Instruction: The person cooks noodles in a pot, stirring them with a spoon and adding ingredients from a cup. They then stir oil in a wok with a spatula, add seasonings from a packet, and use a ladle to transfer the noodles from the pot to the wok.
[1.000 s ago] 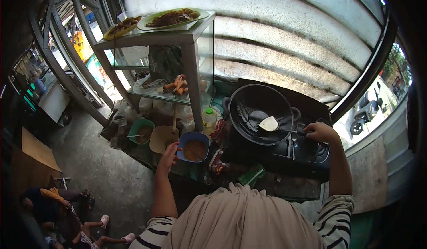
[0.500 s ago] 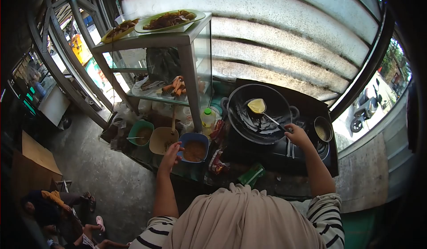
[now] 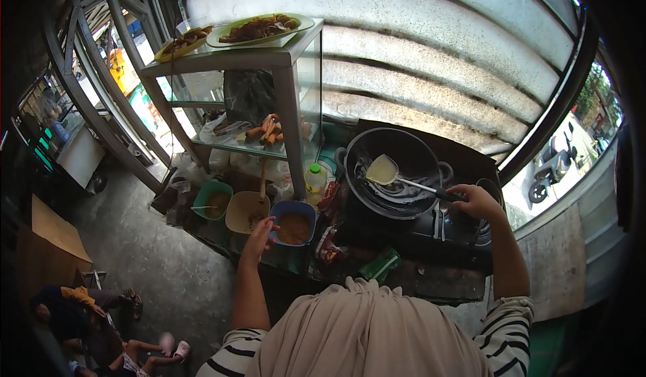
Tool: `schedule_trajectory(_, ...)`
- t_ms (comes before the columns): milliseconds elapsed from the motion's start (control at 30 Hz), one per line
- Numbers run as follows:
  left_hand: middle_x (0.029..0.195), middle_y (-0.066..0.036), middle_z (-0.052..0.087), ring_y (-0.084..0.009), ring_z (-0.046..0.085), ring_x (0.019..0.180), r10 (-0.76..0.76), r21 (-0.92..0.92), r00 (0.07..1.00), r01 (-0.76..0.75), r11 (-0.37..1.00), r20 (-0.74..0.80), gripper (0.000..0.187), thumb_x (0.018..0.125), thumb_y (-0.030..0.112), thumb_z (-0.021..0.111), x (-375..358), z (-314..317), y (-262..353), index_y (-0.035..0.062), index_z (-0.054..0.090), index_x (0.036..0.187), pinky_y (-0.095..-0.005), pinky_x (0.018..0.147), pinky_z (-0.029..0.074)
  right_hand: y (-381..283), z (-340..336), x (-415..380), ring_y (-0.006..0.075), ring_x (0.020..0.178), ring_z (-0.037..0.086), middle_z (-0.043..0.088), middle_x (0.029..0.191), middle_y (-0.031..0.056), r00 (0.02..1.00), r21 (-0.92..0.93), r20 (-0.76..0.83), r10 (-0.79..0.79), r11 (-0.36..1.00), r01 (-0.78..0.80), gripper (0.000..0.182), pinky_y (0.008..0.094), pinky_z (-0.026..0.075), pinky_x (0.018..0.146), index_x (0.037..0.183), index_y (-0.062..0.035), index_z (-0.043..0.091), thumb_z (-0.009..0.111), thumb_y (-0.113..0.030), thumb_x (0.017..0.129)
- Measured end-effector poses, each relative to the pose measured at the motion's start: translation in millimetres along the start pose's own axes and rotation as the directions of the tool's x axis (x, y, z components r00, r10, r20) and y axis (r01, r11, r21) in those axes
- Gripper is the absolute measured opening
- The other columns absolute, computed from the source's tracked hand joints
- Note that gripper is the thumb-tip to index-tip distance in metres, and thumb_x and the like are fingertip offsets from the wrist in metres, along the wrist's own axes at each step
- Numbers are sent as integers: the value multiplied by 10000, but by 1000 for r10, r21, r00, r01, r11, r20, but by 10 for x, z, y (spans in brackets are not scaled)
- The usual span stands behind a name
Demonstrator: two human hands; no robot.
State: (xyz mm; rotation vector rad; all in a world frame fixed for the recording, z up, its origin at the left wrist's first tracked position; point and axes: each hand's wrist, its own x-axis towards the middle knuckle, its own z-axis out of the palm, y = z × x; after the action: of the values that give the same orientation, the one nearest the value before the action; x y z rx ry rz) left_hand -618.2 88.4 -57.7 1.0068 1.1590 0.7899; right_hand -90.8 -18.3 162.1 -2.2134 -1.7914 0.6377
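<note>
My right hand [image 3: 475,200] is closed round the dark handle of a ladle [image 3: 383,169]. The ladle's head, with something pale yellow in it, is over the left part of a black wok [image 3: 410,205] on the stove. Whitish streaks mark the wok's inside. My left hand [image 3: 262,237] is at the left edge of a blue bowl [image 3: 294,221] of orange-brown sauce, its fingers partly spread. Just left of that hand stands a beige bowl [image 3: 243,205], and beyond it a green bowl [image 3: 214,202] with a spoon.
A glass cabinet [image 3: 291,54] holding fried food stands behind the bowls, with plates of food on top. A green-capped bottle [image 3: 315,183], red packets [image 3: 330,246] and a green packet [image 3: 381,265] lie near the stove [image 3: 404,232]. People sit at the lower left.
My right hand has moved right with the ladle handle. The ladle's head has shifted slightly left and down within the wok. My left hand has hardly moved.
</note>
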Motion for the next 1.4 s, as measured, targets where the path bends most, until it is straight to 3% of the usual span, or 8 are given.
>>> schedule_trajectory(100, 1022, -7, 573, -40, 491, 639, 13, 62, 1000, -13, 998, -3, 376, 965, 350, 456, -13, 37, -4, 139, 474, 1276, -154, 486, 318, 39, -331, -199, 294, 861, 639, 669, 888, 130, 983, -13, 135, 121, 993, -120, 411, 364, 494, 773, 1108, -161, 657, 742, -194, 708)
schedule_trajectory(267, 1012, 2, 566, -39, 497, 643, -21, 132, 995, 9, 991, 94, 354, 962, 314, 472, 12, 116, 50, 127, 480, 1263, -157, 491, 323, 156, -385, -282, 293, 960, 620, 664, 960, 113, 996, -406, -74, -54, 914, 19, 362, 389, 491, 829, 1072, -176, 661, 724, -190, 715)
schedule_trajectory(500, 983, 31, 585, -54, 497, 688, -208, 333, 968, 153, 930, 137, 353, 927, 326, 497, 50, -143, 88, 165, 512, 1240, -194, 555, 358, -2, -151, -91, 314, 980, 618, 665, 1027, 121, 985, -457, -119, 129, 873, -169, 339, 385, 482, 859, 1080, -138, 649, 679, -243, 759)
schedule_trajectory(700, 987, 38, 570, -60, 503, 713, -227, 66, 970, 222, 973, 84, 325, 931, 339, 494, -30, -58, 98, 188, 516, 1218, -193, 554, 343, 302, 201, 95, 337, 1014, 605, 656, 1027, 175, 977, -275, 179, 115, 959, -62, 363, 400, 470, 865, 1130, -135, 608, 641, -310, 814)
schedule_trajectory(833, 981, 35, 568, -70, 516, 690, -134, -291, 988, 151, 945, 75, 277, 946, 317, 495, -109, 121, -12, 199, 523, 1195, -189, 538, 341, 394, 816, 237, 323, 897, 645, 662, 955, 188, 994, -175, 106, 27, 984, -8, 398, 396, 490, 796, 1182, -133, 559, 640, -286, 824)
schedule_trajectory(1067, 990, 33, 572, -73, 526, 691, -92, -377, 996, 85, 922, 0, 267, 956, 289, 485, -141, 512, -142, 183, 519, 1198, -191, 525, 348, 465, 1293, 666, 277, 697, 650, 651, 845, 171, 978, 372, 20, 207, 907, -199, 440, 366, 492, 676, 1207, -129, 536, 671, -227, 800)
schedule_trajectory(1167, 995, 29, 573, -72, 531, 693, -105, -369, 991, 129, 920, 82, 271, 961, 286, 477, -219, 558, -101, 181, 511, 1208, -189, 525, 351, 567, 1216, 671, 251, 666, 642, 638, 771, 134, 952, 112, -306, 29, 994, 6, 409, 349, 494, 643, 1173, -136, 569, 668, -161, 777)
schedule_trajectory(1400, 999, 17, 576, -67, 532, 678, -149, -337, 989, 139, 931, -4, 279, 963, 304, 475, -329, 329, -221, 179, 511, 1210, -182, 487, 341, 315, 337, 42, 332, 914, 629, 663, 932, 139, 911, -258, -410, 49, 951, -167, 417, 424, 496, 792, 1164, -201, 587, 681, -156, 761)
